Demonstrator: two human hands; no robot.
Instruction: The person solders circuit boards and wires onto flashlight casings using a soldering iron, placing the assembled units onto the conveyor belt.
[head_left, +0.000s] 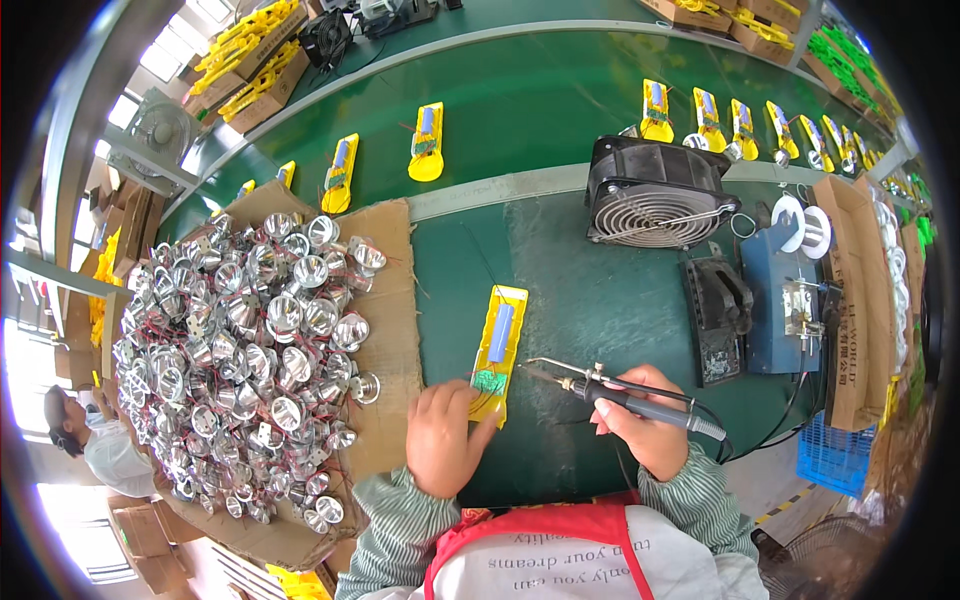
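A soldering iron (650, 408) with a dark grey handle and a thin wire-feed tube lies in the grip of my right hand (648, 425). Its tip points left, close to a yellow plastic housing (513, 318) on the green bench. In that housing sit a blue cylindrical battery (501, 335) and a small green circuit board (489, 382). My left hand (442, 432) is at the housing's lower left edge, fingers bent against it near the board. Whether a wire is pinched in those fingers is too small to tell.
Left of me, a heap of silvery reflector cups (250, 340) with red wires covers a cardboard sheet (385, 350). A black fan (655, 190), a black iron stand (715, 320) and a blue solder feeder (780, 300) stand right. Yellow housings (427, 142) lie along the green belt (540, 110) beyond.
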